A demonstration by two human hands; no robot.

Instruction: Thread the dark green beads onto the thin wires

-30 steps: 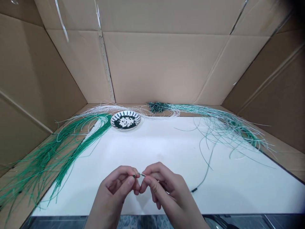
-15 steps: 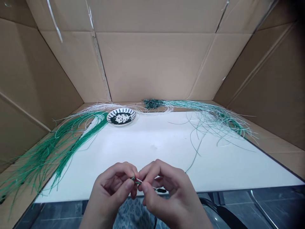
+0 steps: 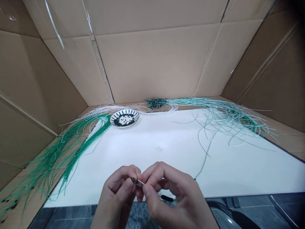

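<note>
My left hand (image 3: 121,190) is closed in a pinch, with a tiny dark bead-like piece (image 3: 133,179) showing between thumb and forefinger. My right hand (image 3: 170,192) pinches the ends of a white wire (image 3: 141,182) and a green wire (image 3: 139,185) that run across the short gap from the left fingertips. Below the right hand's curled fingers, a black ribbed piece (image 3: 167,198) hangs on a thin pale strand. Whether it joins the pinched wires is hidden behind the fingers. Both hands are above the front edge of the white board (image 3: 152,162).
A striped plate (image 3: 113,120) of small black pieces stands at the back. Green wires (image 3: 54,156) spread at the left, white wires (image 3: 107,108) behind the plate. A bundle of green-white wires with dark ends (image 3: 156,103) lies at the back right. Cardboard walls (image 3: 152,63) surround the board.
The view has tilted and shifted slightly. Both hands keep their pinch, and the dark piece at the left fingertips shows its round end more fully. The black ribbed piece hangs a little lower.
</note>
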